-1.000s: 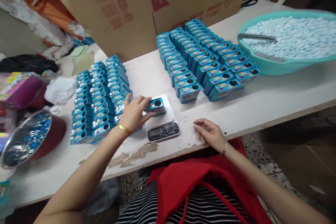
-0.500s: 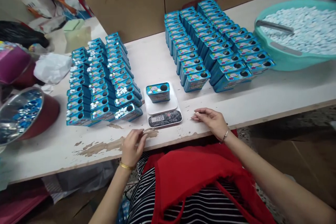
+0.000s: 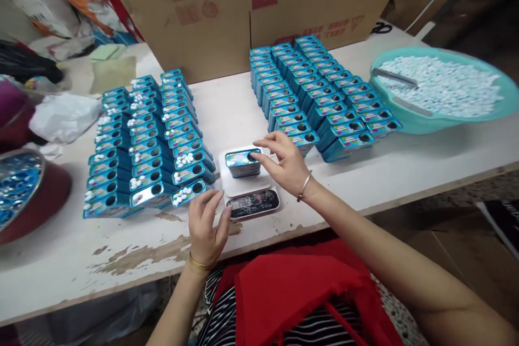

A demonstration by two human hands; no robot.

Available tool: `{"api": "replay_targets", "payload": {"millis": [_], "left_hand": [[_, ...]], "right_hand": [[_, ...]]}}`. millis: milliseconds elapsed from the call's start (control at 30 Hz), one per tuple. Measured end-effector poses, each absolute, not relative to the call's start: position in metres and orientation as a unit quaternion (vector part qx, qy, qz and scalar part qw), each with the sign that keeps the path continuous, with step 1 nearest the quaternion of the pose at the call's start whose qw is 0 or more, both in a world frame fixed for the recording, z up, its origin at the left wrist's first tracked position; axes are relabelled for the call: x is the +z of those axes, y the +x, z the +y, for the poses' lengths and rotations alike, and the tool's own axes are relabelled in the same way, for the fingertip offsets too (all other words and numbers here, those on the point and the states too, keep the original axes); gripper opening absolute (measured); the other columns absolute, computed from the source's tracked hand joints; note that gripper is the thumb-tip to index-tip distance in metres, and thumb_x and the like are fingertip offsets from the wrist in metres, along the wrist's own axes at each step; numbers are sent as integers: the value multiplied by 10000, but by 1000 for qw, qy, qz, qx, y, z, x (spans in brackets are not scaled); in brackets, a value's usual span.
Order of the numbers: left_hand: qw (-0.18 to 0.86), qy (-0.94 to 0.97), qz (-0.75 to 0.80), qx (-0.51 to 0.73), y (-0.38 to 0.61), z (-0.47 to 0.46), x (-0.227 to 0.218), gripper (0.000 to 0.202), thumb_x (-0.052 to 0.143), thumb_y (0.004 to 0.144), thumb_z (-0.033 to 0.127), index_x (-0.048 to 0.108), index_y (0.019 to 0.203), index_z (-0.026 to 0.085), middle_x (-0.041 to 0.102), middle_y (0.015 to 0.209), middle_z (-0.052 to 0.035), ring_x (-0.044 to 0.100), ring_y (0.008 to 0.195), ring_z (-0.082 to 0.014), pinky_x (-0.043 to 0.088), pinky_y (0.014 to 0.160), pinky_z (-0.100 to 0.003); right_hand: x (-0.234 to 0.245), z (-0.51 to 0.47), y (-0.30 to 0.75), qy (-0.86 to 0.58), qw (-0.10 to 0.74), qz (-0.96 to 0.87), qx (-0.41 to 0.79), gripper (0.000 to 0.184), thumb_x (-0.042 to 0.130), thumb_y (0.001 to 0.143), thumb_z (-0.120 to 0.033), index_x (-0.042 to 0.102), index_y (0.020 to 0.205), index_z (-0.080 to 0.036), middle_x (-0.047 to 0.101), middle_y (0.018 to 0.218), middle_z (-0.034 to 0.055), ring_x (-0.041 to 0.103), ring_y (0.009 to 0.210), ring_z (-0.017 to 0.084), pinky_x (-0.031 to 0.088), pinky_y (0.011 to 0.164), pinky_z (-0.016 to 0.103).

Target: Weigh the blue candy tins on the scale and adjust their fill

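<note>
A small blue tin with a round hole in its top stands on a white kitchen scale near the table's front edge. My right hand reaches over the tin from the right. Its thumb and forefinger are pinched together at the hole, and what they hold, if anything, is too small to see. My left hand lies on the table edge just left of the scale's display, fingers stretched out and holding nothing.
Rows of blue tins topped with white candies stand left of the scale, and rows of tins with empty holes stand to its right. A teal basin holds white candies and a metal scoop. A cardboard box is behind, a red bowl at left.
My right hand has moved from the table beside the scale up to the tin's hole. My left hand drew back from the tin to the table edge.
</note>
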State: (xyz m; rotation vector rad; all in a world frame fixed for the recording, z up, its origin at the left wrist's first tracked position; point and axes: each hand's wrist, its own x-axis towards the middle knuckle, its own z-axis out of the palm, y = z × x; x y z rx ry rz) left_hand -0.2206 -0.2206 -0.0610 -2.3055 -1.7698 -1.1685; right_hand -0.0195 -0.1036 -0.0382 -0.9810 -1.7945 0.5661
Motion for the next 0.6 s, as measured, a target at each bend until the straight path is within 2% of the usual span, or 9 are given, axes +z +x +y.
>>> {"api": "replay_targets", "payload": {"millis": [167,333,433,500,600], "left_hand": [[86,-771,-560,-290,-213,-182,-40,521,580,852,360,458,1332,197,401,1429,-155,307,1370,-327,246,1101,-536],[75,-795,-551,-242,-197,-172,-41,576,543,876,369,367,1394,186,298,1507,-157,170,1437,-322,128,1143,-579],[75,-807,-539,-230,-184,-164,-41,588,545,874,371,354,1403,196,268,1520,-161,133,1443,-340,97,1130,-636],[74,-819,-517,-237,-177,-155,-37,585,545,873,376,358,1403,217,276,1519,-154,147,1439,-351,95,1111,-678],[61,-823,-491,-281,-175,-147,-31,578,531,874,375,353,1414,266,288,1521,-108,208,1423,-352,96,1101,-706]], "right_hand": [[-33,-103,41,-502,498,-680,196,227,581,865,-326,696,1004,-188,574,947,71,554,778,153,474,645,290],[-50,-99,150,-620,513,-586,97,198,634,802,-348,719,856,-178,636,808,60,559,714,147,456,686,294],[-62,-90,210,-680,516,-520,28,213,669,768,-338,725,849,-150,655,787,86,553,675,147,442,664,296],[-58,-79,238,-721,484,-496,-5,198,664,772,-286,720,863,-120,666,819,119,574,715,159,450,686,291],[-36,-48,266,-787,374,-490,2,217,584,828,-221,693,949,-78,666,970,161,603,889,178,450,849,281]]}}
